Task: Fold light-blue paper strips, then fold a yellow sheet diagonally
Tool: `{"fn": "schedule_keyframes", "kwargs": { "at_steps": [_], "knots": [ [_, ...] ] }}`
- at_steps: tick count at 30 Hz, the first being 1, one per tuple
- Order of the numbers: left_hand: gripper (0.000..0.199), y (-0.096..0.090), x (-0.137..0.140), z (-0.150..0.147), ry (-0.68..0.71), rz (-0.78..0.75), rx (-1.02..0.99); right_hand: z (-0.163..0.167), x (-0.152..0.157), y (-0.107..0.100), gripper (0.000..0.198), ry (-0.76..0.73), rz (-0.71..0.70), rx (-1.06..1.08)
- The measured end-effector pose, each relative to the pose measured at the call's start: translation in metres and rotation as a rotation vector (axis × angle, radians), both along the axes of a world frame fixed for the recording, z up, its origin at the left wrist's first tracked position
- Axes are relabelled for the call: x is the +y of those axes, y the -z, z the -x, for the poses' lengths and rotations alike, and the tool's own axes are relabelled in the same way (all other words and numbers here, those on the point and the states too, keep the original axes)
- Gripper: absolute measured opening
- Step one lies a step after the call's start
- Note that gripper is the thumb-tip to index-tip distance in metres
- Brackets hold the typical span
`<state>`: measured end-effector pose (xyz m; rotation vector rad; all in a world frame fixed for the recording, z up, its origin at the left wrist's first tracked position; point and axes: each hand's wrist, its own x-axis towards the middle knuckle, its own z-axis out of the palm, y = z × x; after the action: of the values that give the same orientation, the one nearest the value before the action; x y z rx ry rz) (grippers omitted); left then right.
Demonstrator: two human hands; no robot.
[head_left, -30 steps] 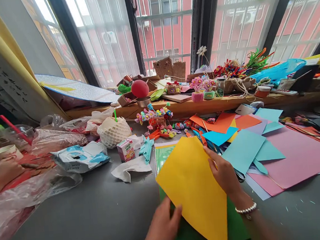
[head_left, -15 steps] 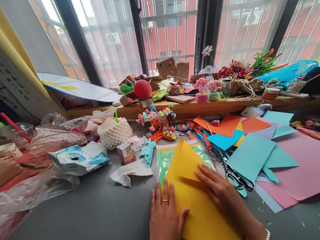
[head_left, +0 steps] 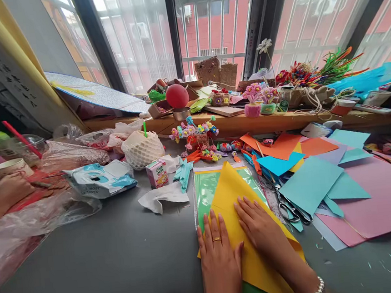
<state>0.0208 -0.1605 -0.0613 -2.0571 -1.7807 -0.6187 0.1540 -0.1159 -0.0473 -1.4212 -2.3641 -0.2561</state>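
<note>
A yellow sheet of paper (head_left: 227, 194) lies turned with one corner pointing away from me, its right edge slightly raised. Under it is a clear plastic packet of green paper (head_left: 204, 186). My left hand (head_left: 220, 253) rests flat on the left part of the yellow sheet, fingers stretched out, a ring on one finger. Flat on the sheet's middle lies my right hand (head_left: 259, 225), fingers extended, a beaded bracelet at the wrist. Neither hand grips anything. The paper beneath both palms is hidden.
Scissors (head_left: 288, 211) and teal paper sheets (head_left: 311, 184) lie to the right, over a large pink sheet (head_left: 384, 194). At left are a wet-wipe pack (head_left: 100, 178), a small pink box (head_left: 157, 172) and a crumpled tissue (head_left: 162, 197). Another person's hand (head_left: 10, 194) is at far left.
The folded-over flap at the yellow sheet's far corner now lies opened out. My right hand has moved down the sheet, and my left hand sits farther right in view. The view has shifted slightly.
</note>
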Motion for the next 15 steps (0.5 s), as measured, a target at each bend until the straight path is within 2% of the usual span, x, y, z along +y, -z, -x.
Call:
{"fn": "schedule_keyframes", "kwargs": {
  "at_steps": [8, 15],
  "knots": [
    [0.051, 0.004, -0.002, 0.009, 0.044, -0.076, 0.064, -0.004, -0.011, 0.007, 0.049, -0.039, 0.055, -0.042],
    [0.050, 0.004, -0.003, 0.007, 0.033, -0.086, 0.018, -0.003, -0.015, 0.016, 0.054, -0.015, -0.016, -0.005]
  ]
}}
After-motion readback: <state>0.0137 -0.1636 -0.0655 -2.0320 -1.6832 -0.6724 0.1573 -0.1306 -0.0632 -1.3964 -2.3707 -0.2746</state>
